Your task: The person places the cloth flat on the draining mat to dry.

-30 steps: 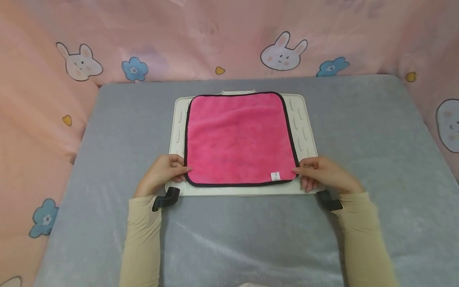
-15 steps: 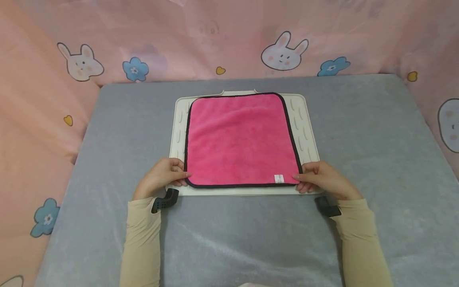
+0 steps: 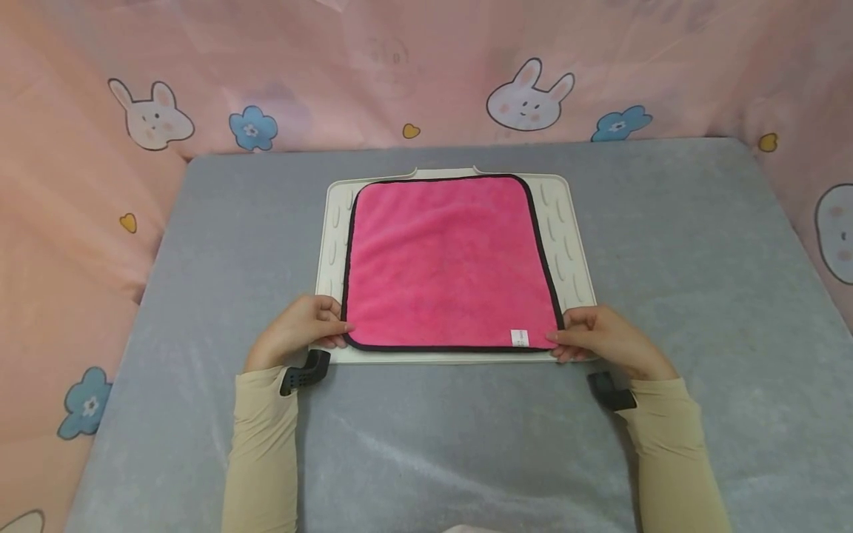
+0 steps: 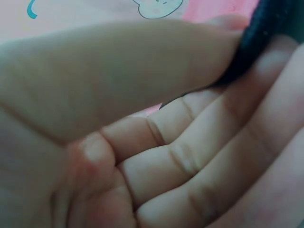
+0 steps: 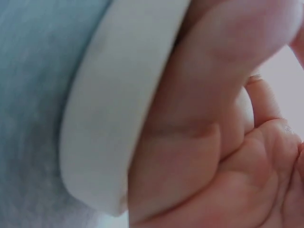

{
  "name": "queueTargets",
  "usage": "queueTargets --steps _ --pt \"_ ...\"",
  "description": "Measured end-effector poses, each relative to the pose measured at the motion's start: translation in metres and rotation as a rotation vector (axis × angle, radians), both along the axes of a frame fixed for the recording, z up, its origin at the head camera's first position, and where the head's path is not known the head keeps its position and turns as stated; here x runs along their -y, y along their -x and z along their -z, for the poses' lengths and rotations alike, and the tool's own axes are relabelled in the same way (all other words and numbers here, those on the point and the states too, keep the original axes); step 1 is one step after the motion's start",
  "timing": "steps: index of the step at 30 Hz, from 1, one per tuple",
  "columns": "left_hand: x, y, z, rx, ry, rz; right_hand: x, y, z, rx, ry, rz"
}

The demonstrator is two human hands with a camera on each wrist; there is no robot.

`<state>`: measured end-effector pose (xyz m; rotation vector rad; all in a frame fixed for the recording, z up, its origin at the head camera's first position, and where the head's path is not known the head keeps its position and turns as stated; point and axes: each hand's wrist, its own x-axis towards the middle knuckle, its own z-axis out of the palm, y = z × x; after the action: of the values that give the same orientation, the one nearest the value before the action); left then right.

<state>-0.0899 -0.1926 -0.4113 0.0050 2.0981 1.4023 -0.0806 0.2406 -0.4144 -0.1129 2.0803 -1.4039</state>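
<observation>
A pink cloth [image 3: 446,259] with a black edge and a small white tag lies spread flat over a pale, ridged board [image 3: 563,244]. At its near left corner, my left hand [image 3: 303,326] pinches the cloth, thumb on top and fingers beneath. In the left wrist view the black edging [image 4: 247,52] sits between thumb and fingers. My right hand [image 3: 606,337] pinches the near right corner the same way, beside the tag. The right wrist view shows my curled fingers [image 5: 185,95] next to the board's pale rim [image 5: 109,109]; the cloth corner cannot be made out there.
Grey fabric covers the table [image 3: 680,244] around the board. A pink curtain [image 3: 346,66] printed with rabbits and flowers hangs behind and at the sides. Black wrist mounts [image 3: 306,372] stick out from both sleeves.
Both hands have drawn slightly nearer to me, the right one more. The cloth's near edge and right corner came along, so the cloth lies straighter and its far edge sits lower on the board.
</observation>
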Motion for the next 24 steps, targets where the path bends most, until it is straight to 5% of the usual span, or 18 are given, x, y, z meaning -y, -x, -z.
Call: queueTargets --steps 19,24 --pt "0.0004 -0.0001 0.0025 -0.029 0.029 0.025 0.0017 -0.0082 -0.0002 -0.064 -0.02 0.032" --pt "-0.0007 0.0005 0.0035 -0.026 0.031 0.024 0.0032 -0.0079 0.0001 -0.076 -0.109 0.025"
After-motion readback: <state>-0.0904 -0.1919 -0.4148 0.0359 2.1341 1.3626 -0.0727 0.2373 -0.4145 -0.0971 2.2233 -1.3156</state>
